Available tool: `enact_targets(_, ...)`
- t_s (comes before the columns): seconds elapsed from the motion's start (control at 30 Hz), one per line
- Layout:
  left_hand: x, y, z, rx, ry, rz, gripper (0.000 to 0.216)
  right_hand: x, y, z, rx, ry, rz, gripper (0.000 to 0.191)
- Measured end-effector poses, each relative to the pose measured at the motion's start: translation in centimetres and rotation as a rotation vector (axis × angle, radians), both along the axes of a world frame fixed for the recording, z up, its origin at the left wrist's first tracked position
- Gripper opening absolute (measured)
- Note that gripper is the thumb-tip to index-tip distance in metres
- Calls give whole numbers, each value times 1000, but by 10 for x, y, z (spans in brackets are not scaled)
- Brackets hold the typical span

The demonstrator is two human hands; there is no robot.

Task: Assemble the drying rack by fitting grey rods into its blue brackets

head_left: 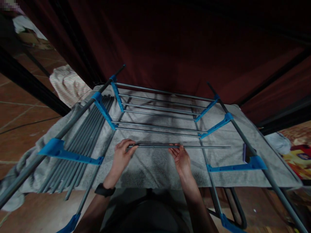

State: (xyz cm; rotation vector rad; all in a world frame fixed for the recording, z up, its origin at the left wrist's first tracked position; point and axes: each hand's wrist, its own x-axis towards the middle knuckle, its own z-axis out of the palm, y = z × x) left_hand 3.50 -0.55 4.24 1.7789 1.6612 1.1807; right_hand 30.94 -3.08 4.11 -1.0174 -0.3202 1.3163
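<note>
Held crosswise in front of me is a thin grey metal tube (206,147), its right end reaching past the rack's right inner post. My left hand (122,152) pinches it near its left end. Under its middle, my right hand (179,157) grips it between thumb and fingers. Around both hands stands a rack frame of grey posts (80,110) with blue plastic brackets (73,155). Several crossbars (157,131) join the left and right brackets on the far side. The near left bracket and the near right bracket (238,166) have no bar between them.
A grey cloth (155,174) covers the table under the frame. Several loose tubes (85,139) lie side by side on the left. A phone-like dark object (247,152) is by the right post. Dark red curtain (170,45) hangs behind; striped cloth (69,82) lies left.
</note>
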Motion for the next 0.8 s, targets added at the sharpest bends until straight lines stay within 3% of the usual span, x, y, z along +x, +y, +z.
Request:
enact_targets(0.13, -1, -2, -2, -99, -490, 273, 37, 0, 1, 1, 15, 23, 9, 30)
enact_targets(0.23, 9, -4, -1, -316, -1001, 282, 29, -4, 0, 2, 21, 20, 14, 30)
enact_targets(0.33, 19, -5, 4, -464, -1300, 262, 21, -5, -1, 2, 19, 5, 26, 30)
enact_targets(0.57, 26, -3, 18, -503, -1427, 325, 32, -3, 0, 1, 39, -9, 22, 28)
enact_targets(0.8, 25, -4, 19, -496, -1443, 350, 34, -1, 0, -1, 65, -23, 55, 29)
